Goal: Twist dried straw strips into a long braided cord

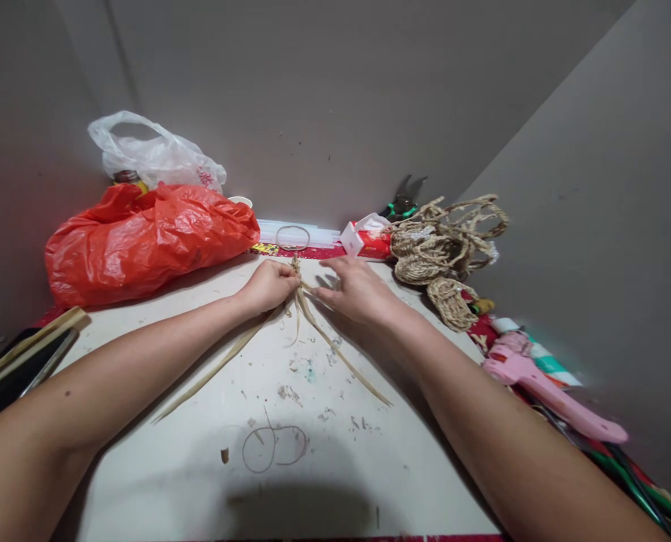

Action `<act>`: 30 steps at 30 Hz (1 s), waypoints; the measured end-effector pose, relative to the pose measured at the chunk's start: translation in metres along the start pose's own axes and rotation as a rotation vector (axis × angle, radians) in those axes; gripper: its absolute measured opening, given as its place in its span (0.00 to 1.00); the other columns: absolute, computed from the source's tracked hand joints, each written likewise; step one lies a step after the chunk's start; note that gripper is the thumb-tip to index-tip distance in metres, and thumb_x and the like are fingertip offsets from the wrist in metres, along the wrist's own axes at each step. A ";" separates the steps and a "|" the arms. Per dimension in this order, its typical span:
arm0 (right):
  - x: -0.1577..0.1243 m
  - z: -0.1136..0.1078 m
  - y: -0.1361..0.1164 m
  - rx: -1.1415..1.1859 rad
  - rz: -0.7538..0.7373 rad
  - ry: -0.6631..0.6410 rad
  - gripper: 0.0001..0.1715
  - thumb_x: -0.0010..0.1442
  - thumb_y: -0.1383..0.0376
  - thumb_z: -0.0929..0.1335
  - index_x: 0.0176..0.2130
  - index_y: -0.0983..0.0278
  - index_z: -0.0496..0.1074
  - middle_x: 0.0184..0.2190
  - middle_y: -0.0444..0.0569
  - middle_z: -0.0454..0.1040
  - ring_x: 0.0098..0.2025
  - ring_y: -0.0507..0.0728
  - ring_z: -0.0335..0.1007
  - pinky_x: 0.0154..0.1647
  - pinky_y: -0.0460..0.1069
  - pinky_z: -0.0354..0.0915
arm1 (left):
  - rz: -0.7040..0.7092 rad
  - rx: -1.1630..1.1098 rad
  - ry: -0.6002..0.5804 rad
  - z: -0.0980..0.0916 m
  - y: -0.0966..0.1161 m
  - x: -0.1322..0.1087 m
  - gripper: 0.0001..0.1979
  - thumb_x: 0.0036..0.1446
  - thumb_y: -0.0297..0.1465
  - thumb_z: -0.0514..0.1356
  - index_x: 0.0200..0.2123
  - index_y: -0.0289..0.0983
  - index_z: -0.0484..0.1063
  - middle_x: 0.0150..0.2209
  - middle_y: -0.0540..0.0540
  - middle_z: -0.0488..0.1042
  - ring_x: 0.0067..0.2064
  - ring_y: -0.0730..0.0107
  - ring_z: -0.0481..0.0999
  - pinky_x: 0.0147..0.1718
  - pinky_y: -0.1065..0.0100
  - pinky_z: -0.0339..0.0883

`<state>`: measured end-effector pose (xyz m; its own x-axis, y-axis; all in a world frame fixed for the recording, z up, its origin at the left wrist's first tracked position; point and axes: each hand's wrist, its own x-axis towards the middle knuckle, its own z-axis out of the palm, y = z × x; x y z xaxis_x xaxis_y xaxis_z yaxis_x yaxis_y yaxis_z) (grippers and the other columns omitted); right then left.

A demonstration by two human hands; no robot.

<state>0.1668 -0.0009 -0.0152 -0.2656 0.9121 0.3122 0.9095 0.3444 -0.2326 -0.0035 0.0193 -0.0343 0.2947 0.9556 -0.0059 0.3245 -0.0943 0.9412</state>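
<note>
Dry, straw-coloured plant strips (318,325) fan out over the white table from a short knotted or braided top. My left hand (270,286) pinches them just below that top, thumb against fingers. Close on the right, my right hand (358,287) has its fingers apart, with the thumb tip beside the strips; whether it touches them I cannot tell. One long strip runs toward me on the left, another on the right, and a shorter one hangs between them.
On the white tabletop (199,482) lies a thin curled wire or fibre (275,448). A red plastic bag (154,241) stands back left. At right are coiled braided cords (442,245), a tissue pack (369,237), green-handled pliers (403,207) and a pink glue gun (555,388).
</note>
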 end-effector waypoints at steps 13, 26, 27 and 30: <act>0.002 0.008 -0.008 0.363 0.090 -0.207 0.14 0.54 0.61 0.65 0.29 0.67 0.76 0.24 0.48 0.74 0.26 0.52 0.64 0.26 0.46 0.57 | -0.089 -0.121 -0.035 -0.003 0.006 -0.002 0.08 0.50 0.26 0.56 0.21 0.32 0.68 0.13 0.56 0.57 0.15 0.83 0.51 0.16 0.73 0.42; 0.002 0.009 -0.018 0.261 0.114 -0.209 0.15 0.54 0.68 0.60 0.18 0.64 0.64 0.15 0.46 0.68 0.19 0.51 0.60 0.23 0.46 0.54 | 0.202 0.138 -0.040 -0.002 -0.001 0.001 0.10 0.48 0.29 0.54 0.17 0.34 0.63 0.17 0.55 0.57 0.21 0.79 0.54 0.22 0.73 0.47; 0.002 0.010 -0.018 0.313 0.154 -0.228 0.16 0.54 0.68 0.60 0.17 0.64 0.63 0.14 0.45 0.67 0.18 0.51 0.59 0.21 0.45 0.53 | 0.231 0.191 -0.032 -0.003 -0.001 0.001 0.11 0.48 0.28 0.54 0.16 0.34 0.63 0.17 0.54 0.57 0.22 0.79 0.55 0.22 0.73 0.48; 0.001 0.014 -0.021 0.462 0.248 -0.266 0.17 0.53 0.67 0.60 0.16 0.64 0.63 0.10 0.43 0.64 0.14 0.50 0.56 0.18 0.45 0.52 | 0.255 0.295 -0.013 -0.003 0.000 0.001 0.11 0.47 0.27 0.53 0.15 0.35 0.61 0.16 0.55 0.55 0.22 0.78 0.54 0.23 0.73 0.46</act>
<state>0.1431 -0.0038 -0.0228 -0.1876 0.9818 -0.0310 0.7372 0.1199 -0.6650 -0.0061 0.0206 -0.0332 0.4104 0.8876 0.2092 0.4837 -0.4064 0.7752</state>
